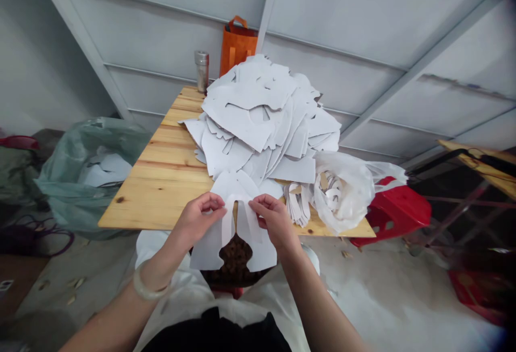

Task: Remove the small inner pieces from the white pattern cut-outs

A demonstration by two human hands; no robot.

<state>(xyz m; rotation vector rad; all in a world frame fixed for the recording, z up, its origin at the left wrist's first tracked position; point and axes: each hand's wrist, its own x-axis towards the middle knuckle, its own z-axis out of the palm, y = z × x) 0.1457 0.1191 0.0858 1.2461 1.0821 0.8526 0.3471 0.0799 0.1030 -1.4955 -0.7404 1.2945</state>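
A white die-cut sheet [205, 247], split up the middle by a slot that widens below, hangs over the table's front edge. Along the slot lies a narrow white U-shaped strip [228, 228]. My left hand [199, 217] pinches the left side near the strip's curve, thumb against forefinger. On the other side my right hand [274, 220] grips the right edge in the same way. Whether each pinch takes the strip, the sheet or both cannot be made out. Just behind rises a big heap of similar white cut sheets [250, 121]. Small U-shaped strips [297, 204] are stacked right of my right hand.
A white plastic bag [355, 196] of strips sits at the right of the wooden table [161, 180]. Behind the heap stand an orange bag [237, 45] and a clear bottle [202, 72]. Left is a green bag [64, 174] with sheets; right, a red stool [403, 209].
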